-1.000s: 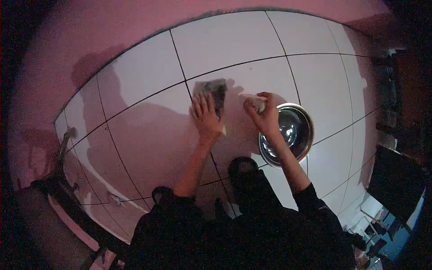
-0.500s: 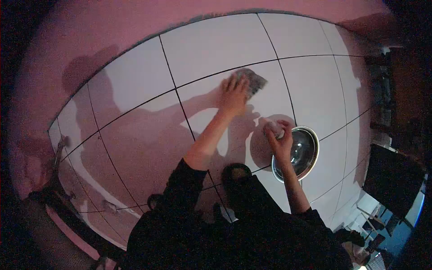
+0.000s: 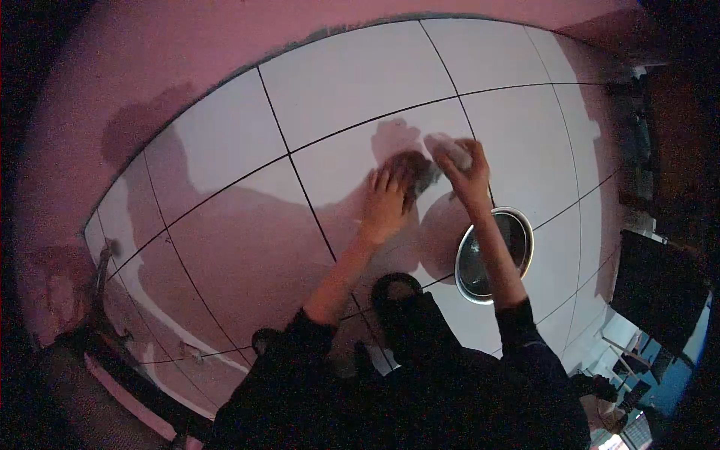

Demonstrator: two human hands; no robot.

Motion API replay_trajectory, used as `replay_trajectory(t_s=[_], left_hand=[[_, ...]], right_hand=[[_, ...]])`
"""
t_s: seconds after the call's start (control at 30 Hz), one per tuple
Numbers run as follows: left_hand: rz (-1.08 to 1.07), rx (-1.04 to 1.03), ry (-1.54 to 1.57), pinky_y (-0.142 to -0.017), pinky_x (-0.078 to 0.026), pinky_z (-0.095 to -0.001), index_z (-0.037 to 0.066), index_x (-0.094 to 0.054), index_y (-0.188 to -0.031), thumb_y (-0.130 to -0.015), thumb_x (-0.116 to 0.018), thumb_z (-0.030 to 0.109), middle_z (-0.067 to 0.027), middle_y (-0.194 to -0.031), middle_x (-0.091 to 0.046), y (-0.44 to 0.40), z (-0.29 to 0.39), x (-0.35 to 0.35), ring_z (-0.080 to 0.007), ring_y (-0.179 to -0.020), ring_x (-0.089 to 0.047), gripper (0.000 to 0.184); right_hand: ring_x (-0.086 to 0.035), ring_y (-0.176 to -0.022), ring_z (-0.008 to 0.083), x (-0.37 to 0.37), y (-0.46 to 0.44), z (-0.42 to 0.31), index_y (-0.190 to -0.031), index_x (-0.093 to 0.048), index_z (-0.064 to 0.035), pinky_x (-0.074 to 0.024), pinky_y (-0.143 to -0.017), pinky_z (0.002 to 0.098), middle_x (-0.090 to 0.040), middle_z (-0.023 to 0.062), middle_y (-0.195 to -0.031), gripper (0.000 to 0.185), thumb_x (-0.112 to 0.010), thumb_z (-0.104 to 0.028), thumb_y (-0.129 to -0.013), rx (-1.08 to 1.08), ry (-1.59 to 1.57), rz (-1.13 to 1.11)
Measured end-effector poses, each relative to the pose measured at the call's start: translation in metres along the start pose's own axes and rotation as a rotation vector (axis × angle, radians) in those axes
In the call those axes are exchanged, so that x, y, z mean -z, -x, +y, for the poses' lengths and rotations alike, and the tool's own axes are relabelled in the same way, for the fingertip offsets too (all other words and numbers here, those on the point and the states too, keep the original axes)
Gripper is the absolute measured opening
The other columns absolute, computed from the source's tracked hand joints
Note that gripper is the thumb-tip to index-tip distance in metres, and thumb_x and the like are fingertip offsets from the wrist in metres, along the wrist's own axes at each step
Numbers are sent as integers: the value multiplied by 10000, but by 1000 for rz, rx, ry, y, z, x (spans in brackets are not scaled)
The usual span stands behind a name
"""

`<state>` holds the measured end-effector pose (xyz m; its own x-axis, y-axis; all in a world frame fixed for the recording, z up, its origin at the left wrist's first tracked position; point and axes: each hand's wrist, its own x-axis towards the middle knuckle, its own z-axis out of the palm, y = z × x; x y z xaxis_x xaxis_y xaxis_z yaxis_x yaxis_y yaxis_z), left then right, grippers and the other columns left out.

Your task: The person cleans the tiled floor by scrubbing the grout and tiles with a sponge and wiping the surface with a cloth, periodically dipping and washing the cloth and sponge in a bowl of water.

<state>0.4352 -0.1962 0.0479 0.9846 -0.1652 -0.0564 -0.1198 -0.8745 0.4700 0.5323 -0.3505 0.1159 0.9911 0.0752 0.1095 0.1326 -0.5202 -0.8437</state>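
Note:
A dark grey cloth (image 3: 424, 171) is bunched on the white tiled floor (image 3: 367, 79). My left hand (image 3: 386, 201) lies over its near left side with the fingers curled onto it. Close by on the right, my right hand (image 3: 471, 176) is closed around a pale, whitish lump (image 3: 455, 155), whose kind I cannot make out. The lump is just off the cloth's upper right side, and whether they touch is unclear. Under my right forearm stands a round metal basin (image 3: 530, 251) with dark liquid inside, partly hidden by the arm.
My foot in a dark shoe (image 3: 397, 285) is on the tiles just left of the basin. A pink wall (image 3: 225, 45) borders the floor at the far side. Dark furniture (image 3: 656, 281) stands at the right, and a dark frame (image 3: 127, 367) at the lower left.
My left hand has drawn the cloth back toward me. My right hand has moved from beside the basin's rim up and away from me, bringing the pale lump near the cloth.

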Motion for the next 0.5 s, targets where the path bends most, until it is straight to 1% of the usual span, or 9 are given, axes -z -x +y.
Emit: replay_trajectory(t_s=[0.1,0.17,0.2,0.23,0.27,0.33,0.4,0.47,0.5], left_hand=[[0,-34,-3,-1098,-144,-553,39,-359,-1375,-855,-529,278,-156,-1486,-235,48,10,-6,-364,-1374,-199,597],[49,115,65,-1099,-143,-550,54,-324,-1403,-853,-523,249,-148,-1497,-216,69,15,-5,-360,-1377,-196,617],[47,119,65,-1099,-143,-550,54,-324,-1403,-853,-523,249,-148,-1497,-216,78,14,-5,-360,-1377,-196,617],[57,174,30,-1096,-148,-552,71,-303,-1418,-857,-517,254,-137,-1502,-213,86,11,-4,-356,-1377,-199,627],[68,229,-6,-1094,-154,-554,88,-283,-1433,-861,-510,258,-126,-1506,-210,92,6,-4,-352,-1377,-202,638],[84,249,-42,-1095,-164,-544,121,-320,-1420,-879,-504,277,-100,-1504,-228,101,-8,0,-331,-1383,-199,593],[101,279,-79,-1096,-173,-533,154,-358,-1407,-896,-498,297,-74,-1502,-247,111,-19,3,-309,-1388,-196,549],[57,222,-78,-1092,-159,-552,174,-350,-1415,-899,-491,316,-65,-1511,-230,113,-27,5,-309,-1391,-191,553],[59,225,-81,-1092,-159,-552,174,-350,-1415,-899,-491,316,-65,-1511,-230,113,-30,1,-309,-1391,-191,553]], right_hand=[[-596,-892,369,-35,-37,17,-988,-548,-46,-501,-721,420,-591,179,-969,405,-771,-225,-701,266,263,-13],[-594,-877,374,-54,-48,22,-975,-544,-46,-500,-711,425,-584,170,-951,391,-773,-192,-693,284,278,-4],[-591,-862,379,-62,-48,18,-962,-541,-46,-499,-701,431,-578,160,-933,380,-775,-160,-685,305,293,7],[-583,-876,383,-67,-45,15,-956,-530,-51,-499,-696,442,-555,147,-959,378,-765,-132,-672,200,291,-15],[-583,-876,383,-70,-41,12,-956,-530,-51,-499,-696,442,-555,147,-959,378,-765,-132,-672,200,290,-18],[-583,-865,386,-75,-34,14,-960,-533,-58,-504,-698,436,-552,151,-962,376,-764,-125,-671,304,263,-177],[-581,-858,387,-72,-36,18,-956,-532,-56,-505,-697,435,-549,155,-955,368,-759,-114,-673,306,323,-198],[-583,-852,382,-66,-42,14,-951,-529,-52,-504,-695,439,-549,155,-954,362,-755,-104,-672,196,273,-94],[-589,-843,376,-70,-41,17,-951,-525,-50,-503,-688,439,-547,150,-944,359,-751,-98,-677,316,351,-100]])
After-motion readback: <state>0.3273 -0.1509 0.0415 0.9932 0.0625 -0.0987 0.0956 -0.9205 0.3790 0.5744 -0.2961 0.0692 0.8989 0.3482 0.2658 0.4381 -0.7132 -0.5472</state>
